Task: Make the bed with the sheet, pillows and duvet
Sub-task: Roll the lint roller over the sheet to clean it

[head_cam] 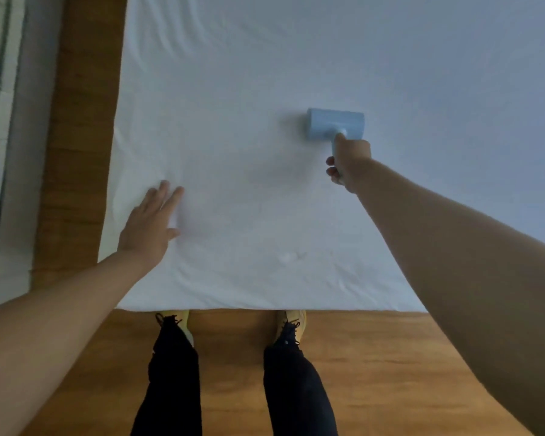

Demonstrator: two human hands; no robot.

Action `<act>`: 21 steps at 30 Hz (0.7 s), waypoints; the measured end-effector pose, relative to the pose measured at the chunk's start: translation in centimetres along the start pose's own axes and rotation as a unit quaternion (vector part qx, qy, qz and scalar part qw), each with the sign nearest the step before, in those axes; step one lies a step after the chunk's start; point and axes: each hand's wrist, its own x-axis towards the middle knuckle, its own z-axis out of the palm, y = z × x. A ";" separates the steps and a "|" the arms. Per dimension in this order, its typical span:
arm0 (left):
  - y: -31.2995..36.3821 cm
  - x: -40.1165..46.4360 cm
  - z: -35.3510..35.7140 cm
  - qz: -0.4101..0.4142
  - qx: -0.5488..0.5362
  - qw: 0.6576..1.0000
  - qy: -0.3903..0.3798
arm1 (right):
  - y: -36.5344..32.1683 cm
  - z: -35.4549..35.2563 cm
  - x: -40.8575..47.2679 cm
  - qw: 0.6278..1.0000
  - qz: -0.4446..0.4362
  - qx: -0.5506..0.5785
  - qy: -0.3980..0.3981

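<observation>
My left hand (pixel 147 225) lies flat, fingers straight, pinning the sheet (pixel 265 73) near the bed's corner so it stays taut. My right hand (pixel 348 163) wraps the blue roller's (pixel 334 124) handle, farther up the sheet, pressing creases out.

1. White sheet (pixel 265 89) — spread flat over the bed, reaching its near edge and left side.
2. Mostly smooth, with soft creases at the far left and small wrinkles along the near edge.
</observation>
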 end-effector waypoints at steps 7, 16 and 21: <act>-0.4 0.3 0.0 0.013 0.029 0.999 0.001 | 11.4 -2.2 -7.4 1.000 -0.002 -0.019 0.017; -1.7 0.2 -2.0 0.047 0.056 0.994 -0.085 | 21.4 -4.0 -16.7 0.999 0.040 -0.013 0.011; -1.9 0.3 -2.3 0.060 0.082 0.984 -0.144 | 19.8 -3.4 -18.2 0.996 0.009 -0.049 0.078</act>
